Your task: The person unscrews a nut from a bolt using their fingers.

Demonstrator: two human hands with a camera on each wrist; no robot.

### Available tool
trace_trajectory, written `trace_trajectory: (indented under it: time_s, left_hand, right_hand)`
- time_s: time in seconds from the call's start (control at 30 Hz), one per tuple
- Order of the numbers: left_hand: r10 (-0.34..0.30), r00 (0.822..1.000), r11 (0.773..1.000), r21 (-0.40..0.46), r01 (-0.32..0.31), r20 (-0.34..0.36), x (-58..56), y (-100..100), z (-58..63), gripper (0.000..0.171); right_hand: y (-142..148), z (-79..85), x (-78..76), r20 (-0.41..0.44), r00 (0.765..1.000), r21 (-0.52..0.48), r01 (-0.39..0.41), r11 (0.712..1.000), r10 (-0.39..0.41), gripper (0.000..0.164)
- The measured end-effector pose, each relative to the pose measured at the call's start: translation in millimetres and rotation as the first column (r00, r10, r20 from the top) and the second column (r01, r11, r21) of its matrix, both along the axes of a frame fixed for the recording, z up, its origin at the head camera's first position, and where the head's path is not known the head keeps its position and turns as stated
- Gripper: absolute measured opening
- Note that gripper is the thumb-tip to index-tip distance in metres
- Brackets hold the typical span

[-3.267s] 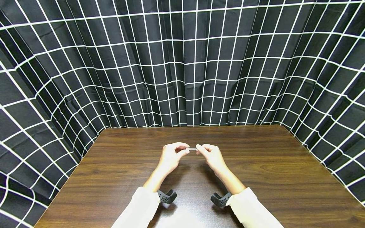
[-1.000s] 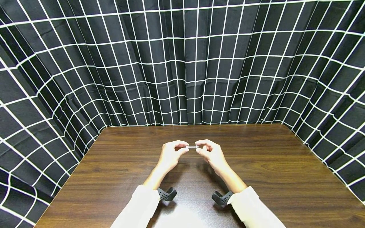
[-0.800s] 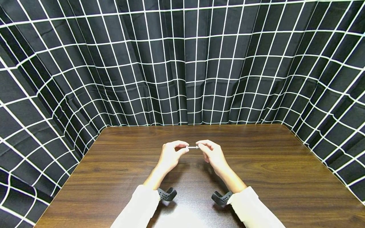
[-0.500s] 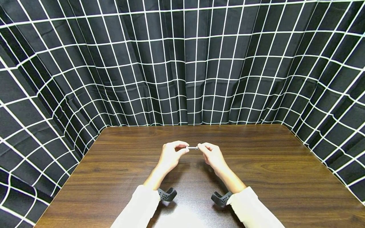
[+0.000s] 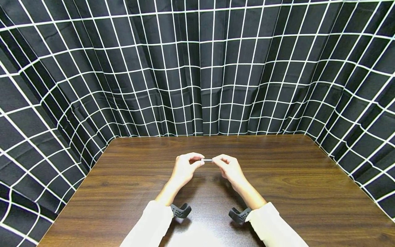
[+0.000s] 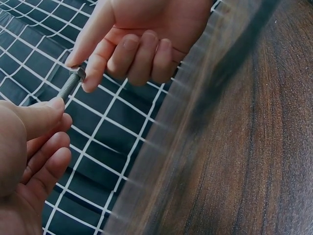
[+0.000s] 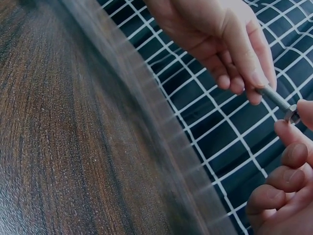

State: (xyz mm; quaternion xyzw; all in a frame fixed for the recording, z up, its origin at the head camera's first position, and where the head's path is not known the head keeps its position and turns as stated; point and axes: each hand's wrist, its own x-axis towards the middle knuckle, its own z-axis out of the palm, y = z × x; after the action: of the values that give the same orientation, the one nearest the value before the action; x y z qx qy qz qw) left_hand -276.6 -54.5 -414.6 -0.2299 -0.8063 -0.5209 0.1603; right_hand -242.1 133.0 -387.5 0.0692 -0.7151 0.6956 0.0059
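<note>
A grey metal bolt (image 5: 208, 160) spans the short space between the two hands, lying roughly level above the table. My left hand (image 5: 184, 168) pinches one end between thumb and fingers, which hide that end. At the other end, my right hand (image 5: 229, 168) has thumb and index finger on a hex nut (image 6: 79, 73). The threaded shank (image 7: 275, 98) shows between the hands in the right wrist view. The other right fingers (image 6: 143, 56) are curled toward the palm.
A brown wood-grain table (image 5: 139, 154) lies below the hands. Behind it and at both sides hangs a black curtain (image 5: 206, 79) with a white grid. Dark wrist mounts (image 5: 181, 211) stick out from both cuffs.
The right thumb and fingers, spread apart at the bolt's end a second ago, have come together on the nut and rolled it between them. The left hand keeps its pinch and place.
</note>
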Motion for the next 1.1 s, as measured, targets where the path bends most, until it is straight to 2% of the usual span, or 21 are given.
trace_trajectory:
  time_s: [0.1, 0.33, 0.53, 0.9, 1.1]
  left_hand:
    - [0.008, 1.000, 1.000, -0.005, -0.008, -0.001, 0.2, 0.3, 0.9, 0.015]
    - [0.017, 1.000, 1.000, -0.011, -0.017, 0.006, 1.1, 0.0, 3.4, 0.015]
    - [0.019, 1.000, 1.000, -0.008, -0.019, -0.008, 1.5, -0.2, 3.4, 0.014]
    - [0.020, 1.000, 1.000, -0.002, -0.020, 0.007, -0.8, 0.3, 0.3, 0.013]
    - [0.014, 1.000, 1.000, 0.003, -0.014, -0.003, -0.4, -0.3, 0.4, 0.013]
  right_hand:
    - [0.6, -1.1, -0.7, -0.004, 1.000, -0.016, -0.005, 1.000, 0.005, 0.008]
    - [1.2, -3.9, -3.7, -0.030, 0.999, -0.025, -0.019, 1.000, 0.018, 0.024]
    - [0.6, -4.3, -3.0, -0.053, 0.998, -0.047, -0.023, 0.999, 0.021, 0.024]
    - [0.8, -4.9, -2.7, -0.091, 0.995, -0.079, -0.054, 0.995, 0.047, 0.024]
    - [4.3, -27.5, -17.8, -0.144, 0.989, -0.083, -0.046, 0.995, 0.034, 0.025]
